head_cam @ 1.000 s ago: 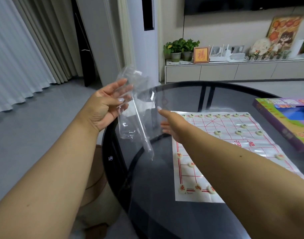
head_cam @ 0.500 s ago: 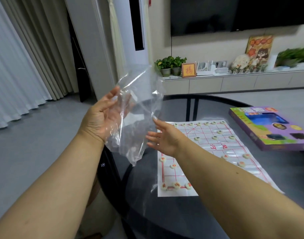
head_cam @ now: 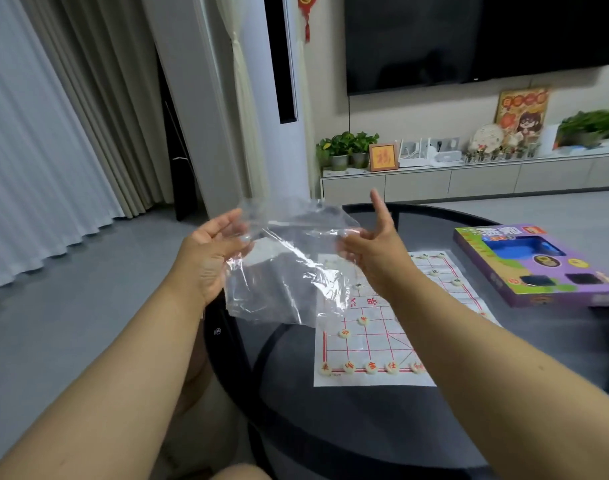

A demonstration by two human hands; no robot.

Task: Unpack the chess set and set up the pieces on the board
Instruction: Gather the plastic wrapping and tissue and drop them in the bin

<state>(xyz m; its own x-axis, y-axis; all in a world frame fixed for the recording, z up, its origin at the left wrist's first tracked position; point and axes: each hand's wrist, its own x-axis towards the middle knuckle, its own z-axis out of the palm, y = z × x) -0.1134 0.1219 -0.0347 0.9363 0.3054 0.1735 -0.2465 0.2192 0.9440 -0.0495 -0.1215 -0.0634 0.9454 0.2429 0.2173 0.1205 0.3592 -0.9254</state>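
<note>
A clear plastic bag [head_cam: 289, 271] hangs in the air over the table's left edge, stretched between both hands. My left hand [head_cam: 209, 258] pinches its left top corner. My right hand [head_cam: 372, 247] grips the right top corner with curled fingers, thumb pointing up. Below lies the white paper chess board [head_cam: 372, 351] with a red grid. Round cream pieces [head_cam: 370, 367] with red characters line its near edge; pieces with dark characters [head_cam: 434, 271] sit at the far side. My right forearm hides part of the board.
The board lies on a round dark glass table [head_cam: 504, 393]. A purple game box [head_cam: 538, 265] rests at the table's right. Beyond are a TV cabinet [head_cam: 469, 178] with plants, curtains at left and grey floor.
My right hand rose from near the board and took hold of the bag's right edge. The bag is now spread wide between both hands. The view tilted upward.
</note>
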